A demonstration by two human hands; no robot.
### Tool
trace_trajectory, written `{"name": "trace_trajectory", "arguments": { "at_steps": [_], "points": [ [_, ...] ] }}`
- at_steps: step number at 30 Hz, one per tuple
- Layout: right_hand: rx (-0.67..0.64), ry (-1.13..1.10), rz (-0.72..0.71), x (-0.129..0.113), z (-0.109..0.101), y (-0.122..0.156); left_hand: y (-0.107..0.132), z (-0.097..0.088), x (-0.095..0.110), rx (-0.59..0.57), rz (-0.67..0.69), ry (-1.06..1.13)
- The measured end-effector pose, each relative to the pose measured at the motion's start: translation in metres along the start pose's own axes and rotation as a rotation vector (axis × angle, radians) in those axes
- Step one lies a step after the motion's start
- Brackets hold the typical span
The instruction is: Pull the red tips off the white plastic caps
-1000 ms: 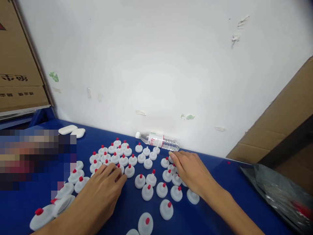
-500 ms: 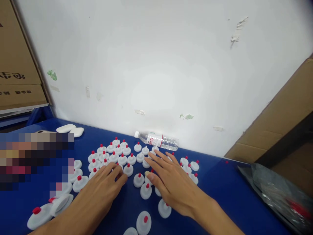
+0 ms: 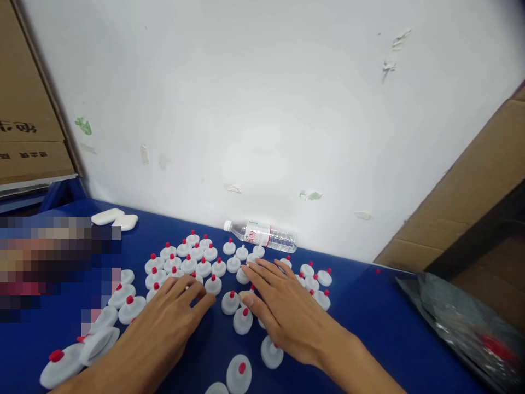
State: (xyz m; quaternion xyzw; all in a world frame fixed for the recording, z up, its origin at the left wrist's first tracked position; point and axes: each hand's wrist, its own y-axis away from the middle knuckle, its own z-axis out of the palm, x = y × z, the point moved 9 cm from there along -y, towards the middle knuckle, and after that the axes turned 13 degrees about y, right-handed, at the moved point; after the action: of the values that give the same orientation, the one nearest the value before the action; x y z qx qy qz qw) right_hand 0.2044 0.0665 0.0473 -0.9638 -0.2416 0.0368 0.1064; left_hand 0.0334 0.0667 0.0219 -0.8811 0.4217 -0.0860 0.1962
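Shifted left, right hand lies flat, fingers spread, seemingly gripping no caps.

caps on table | bottle behind caps, along wall | bag right | boxes left

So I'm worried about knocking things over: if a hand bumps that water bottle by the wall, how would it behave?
The water bottle lies on its side on the blue table, so it probably cannot tip but may roll. The wall right behind it would likely stop it rolling that way. It looks like clear thin plastic, so probably light unless full; how full it is cannot be told.
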Motion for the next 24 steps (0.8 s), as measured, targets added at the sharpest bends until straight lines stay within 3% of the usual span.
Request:
{"name": "trace_trajectory", "arguments": {
  "at_steps": [6,9,15,24],
  "points": [
    [0.32,0.021,-0.019,0.004,-0.041,0.007,-0.001,-0.027,0.006,0.235,0.053,0.166],
    [0.419,0.041,-0.067,-0.003,-0.048,0.012,-0.006,-0.031,0.006,0.21,0.027,0.325],
    [0.455,0.145,-0.25,-0.033,-0.044,0.015,-0.011,-0.037,0.005,0.228,-0.001,0.576],
    [0.536,0.102,-0.305,-0.047,-0.047,0.017,-0.013,-0.051,0.007,0.324,-0.006,0.711]
  ]
}}
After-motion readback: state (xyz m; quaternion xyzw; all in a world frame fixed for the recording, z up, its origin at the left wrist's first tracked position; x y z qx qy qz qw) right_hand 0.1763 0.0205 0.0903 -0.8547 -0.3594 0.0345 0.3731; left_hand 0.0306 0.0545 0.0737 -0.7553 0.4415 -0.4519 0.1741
